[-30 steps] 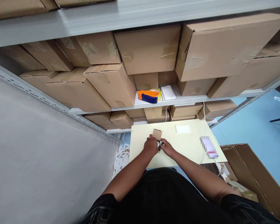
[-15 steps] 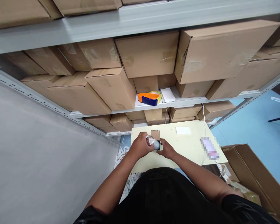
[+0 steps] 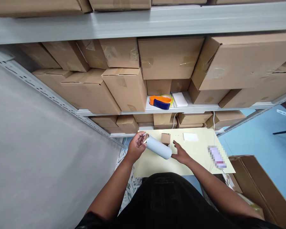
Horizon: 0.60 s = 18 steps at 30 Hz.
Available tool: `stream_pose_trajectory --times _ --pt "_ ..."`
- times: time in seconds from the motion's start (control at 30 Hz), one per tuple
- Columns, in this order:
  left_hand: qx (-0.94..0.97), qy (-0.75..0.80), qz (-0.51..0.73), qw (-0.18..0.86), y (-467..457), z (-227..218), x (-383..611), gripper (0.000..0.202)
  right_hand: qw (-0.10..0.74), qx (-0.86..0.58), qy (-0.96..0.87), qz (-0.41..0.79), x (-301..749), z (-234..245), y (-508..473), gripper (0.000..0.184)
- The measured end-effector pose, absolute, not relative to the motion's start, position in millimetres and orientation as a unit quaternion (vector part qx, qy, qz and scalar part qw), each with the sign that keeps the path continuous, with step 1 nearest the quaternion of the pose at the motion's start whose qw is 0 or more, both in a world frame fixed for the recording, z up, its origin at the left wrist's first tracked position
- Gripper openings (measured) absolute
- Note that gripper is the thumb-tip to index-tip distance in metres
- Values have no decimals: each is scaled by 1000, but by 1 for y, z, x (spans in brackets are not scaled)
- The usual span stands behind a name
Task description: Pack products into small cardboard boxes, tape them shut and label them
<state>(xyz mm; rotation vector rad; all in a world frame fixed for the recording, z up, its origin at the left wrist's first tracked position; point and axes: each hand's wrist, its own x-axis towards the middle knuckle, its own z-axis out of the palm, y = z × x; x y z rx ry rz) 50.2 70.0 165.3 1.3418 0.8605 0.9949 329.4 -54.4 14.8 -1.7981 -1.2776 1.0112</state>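
Note:
A light-blue insulated bottle with a shiny metallic end hangs tilted above the pale yellow table. My left hand grips it round the metallic end. At the bottle's other end is my right hand, fingers spread and thumb side close to the base; whether it touches the bottle I cannot tell. Just behind the bottle stands a small brown cardboard box, its lower part hidden by the bottle.
A white card and a blurred-out phone-like object lie on the table. Shelves ahead hold many cardboard boxes, an orange-and-blue tape dispenser and a white box. A large open carton stands at right; a grey wall rises at left.
The bottle has come out of the small box and now lies slanted in my left hand, its length exposed. My right hand has opened and moved off the box. The view has shifted slightly.

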Motion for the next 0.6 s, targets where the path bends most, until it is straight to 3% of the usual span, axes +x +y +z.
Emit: stream_pose_trajectory --times 0.1,0.17,0.27,0.33,0.43,0.6 --pt "556 344 447 611 73 157 46 54 417 -720 -449 325 331 45 -77 63" --pt "551 323 451 623 73 152 48 57 474 -692 -373 397 320 70 -86 50" --pt "547 295 437 650 70 150 61 62 492 -508 -254 660 291 104 -87 64" --pt "533 294 431 666 63 151 75 67 477 -411 -215 746 274 119 -83 64" --pt "496 337 451 661 43 153 97 74 538 -423 -225 694 260 124 -77 53" --pt "481 399 423 656 12 154 122 73 585 -546 -330 500 261 115 -76 67"
